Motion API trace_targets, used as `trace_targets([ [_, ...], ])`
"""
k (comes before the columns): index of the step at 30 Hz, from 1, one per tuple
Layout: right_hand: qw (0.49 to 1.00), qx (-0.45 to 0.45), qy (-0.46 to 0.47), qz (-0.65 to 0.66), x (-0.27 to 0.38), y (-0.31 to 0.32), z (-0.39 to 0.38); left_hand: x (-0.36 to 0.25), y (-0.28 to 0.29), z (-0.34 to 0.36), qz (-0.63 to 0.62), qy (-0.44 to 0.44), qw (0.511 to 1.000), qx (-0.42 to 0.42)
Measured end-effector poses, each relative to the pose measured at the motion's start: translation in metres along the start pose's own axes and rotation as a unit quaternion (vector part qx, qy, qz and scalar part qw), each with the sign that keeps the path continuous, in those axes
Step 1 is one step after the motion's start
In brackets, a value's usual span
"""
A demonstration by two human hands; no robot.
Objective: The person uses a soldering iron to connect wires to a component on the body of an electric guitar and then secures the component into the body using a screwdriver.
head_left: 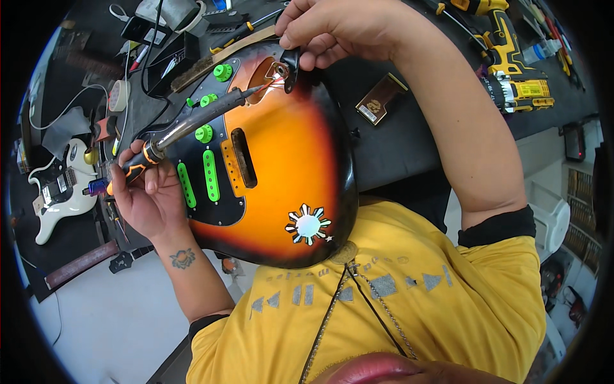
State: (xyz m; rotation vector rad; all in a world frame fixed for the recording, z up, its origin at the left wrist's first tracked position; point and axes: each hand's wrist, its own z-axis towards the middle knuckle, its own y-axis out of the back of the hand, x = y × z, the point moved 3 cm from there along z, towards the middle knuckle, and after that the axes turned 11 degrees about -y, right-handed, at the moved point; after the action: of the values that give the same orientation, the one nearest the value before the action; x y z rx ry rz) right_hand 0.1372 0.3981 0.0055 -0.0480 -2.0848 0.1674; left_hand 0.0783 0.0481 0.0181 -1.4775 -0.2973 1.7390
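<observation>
My left hand [147, 195] grips a soldering iron [195, 121] by its orange-and-black handle, with the tip at the wiring in an open cavity [259, 86] of a sunburst guitar body [294, 160]. The guitar rests against my front and the bench, with a black pickguard [227, 205], green knobs [222, 72] and green pickup covers [211, 176]. Above the cavity, my right hand [323, 38] pinches a curved black plate [291, 70], which has a jack and wires at it.
On the dark bench [409, 141] lie a white guitar body [67, 208] at left, cables, screwdrivers [236, 38], a wooden strip and a small gold-and-brown box [380, 99]. A yellow power drill [511, 70] lies at the far right. A white chair [550, 221] stands beyond.
</observation>
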Motion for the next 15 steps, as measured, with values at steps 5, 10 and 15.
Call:
trace_targets([
  [5, 1.000, 0.012, 0.021, -0.003, 0.000, 0.003, -0.004, 0.007, -0.003, 0.000, 0.005, 0.006, 1.000, 0.013],
  [10, 1.000, 0.007, 0.013, -0.003, -0.001, 0.005, 0.002, 0.009, -0.005, 0.000, 0.014, 0.009, 1.000, 0.017],
  [15, 1.000, -0.010, 0.004, -0.013, 0.000, 0.003, -0.002, 0.010, -0.007, 0.000, 0.018, 0.006, 1.000, 0.015],
])
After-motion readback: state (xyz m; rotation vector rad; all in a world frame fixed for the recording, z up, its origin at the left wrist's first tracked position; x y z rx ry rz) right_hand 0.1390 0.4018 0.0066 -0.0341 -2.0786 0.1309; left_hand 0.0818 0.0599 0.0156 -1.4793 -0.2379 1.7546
